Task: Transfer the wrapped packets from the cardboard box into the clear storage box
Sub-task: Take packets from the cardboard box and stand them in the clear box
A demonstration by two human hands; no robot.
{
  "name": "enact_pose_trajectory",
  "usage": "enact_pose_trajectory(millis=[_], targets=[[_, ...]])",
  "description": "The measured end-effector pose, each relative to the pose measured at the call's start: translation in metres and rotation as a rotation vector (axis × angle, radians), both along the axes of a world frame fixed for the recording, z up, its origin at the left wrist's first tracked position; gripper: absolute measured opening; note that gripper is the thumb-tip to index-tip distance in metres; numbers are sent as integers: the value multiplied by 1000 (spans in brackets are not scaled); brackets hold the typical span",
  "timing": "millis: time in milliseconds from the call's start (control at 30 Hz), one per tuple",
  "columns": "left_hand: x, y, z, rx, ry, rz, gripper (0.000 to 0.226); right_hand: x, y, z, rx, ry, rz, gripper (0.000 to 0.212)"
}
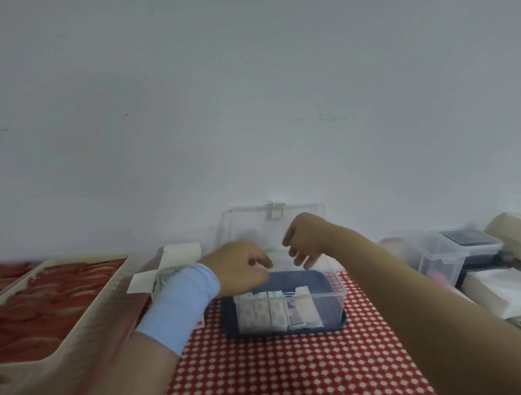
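The clear storage box [335,290] with a dark blue base stands in the middle of the table, its lid [245,225] tipped open against the wall. A row of white wrapped packets [275,311] stands upright inside at the front. The cardboard box [165,264], flaps open, sits behind my left wrist; its inside is mostly hidden. My left hand [242,270] hovers over the storage box's back left corner, fingers loosely curled downward, no packet seen in them. Above the box's back, my right hand [306,240] hangs with fingers relaxed and holds nothing.
A cream tray [86,311] lies at the left on a red patterned cloth. A red-and-white checked cloth [279,370] covers the table in front. At the right stand another clear lidded container [452,255], white paper [497,292] and a beige pack [517,230].
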State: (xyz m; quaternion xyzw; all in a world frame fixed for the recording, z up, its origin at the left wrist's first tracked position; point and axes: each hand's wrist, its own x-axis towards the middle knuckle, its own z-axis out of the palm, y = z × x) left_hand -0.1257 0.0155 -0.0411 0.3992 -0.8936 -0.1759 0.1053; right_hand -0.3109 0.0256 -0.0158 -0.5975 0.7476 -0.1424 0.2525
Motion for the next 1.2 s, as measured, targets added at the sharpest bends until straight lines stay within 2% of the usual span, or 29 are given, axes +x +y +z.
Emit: enact_pose_trajectory(millis=[67,167,333,567,733,1000,1200], targets=[[27,-5,9,-39,164,104,24,15,0,2,-166,-95,69,22],[69,-15,9,-130,301,262,21,43,0,-3,-324,-87,184,18],[127,-28,-15,-187,241,507,25,96,-11,-9,-459,-9,363,18],[141,-35,-41,-74,261,465,31,145,-30,-16,-406,297,465,19],[143,-43,-46,-59,273,453,34,159,-40,-30,-368,393,474,13],[150,-51,-47,47,338,470,27,161,-43,-46,-408,420,452,13],[145,-49,-46,-96,327,458,23,156,-39,-53,-499,333,365,16]])
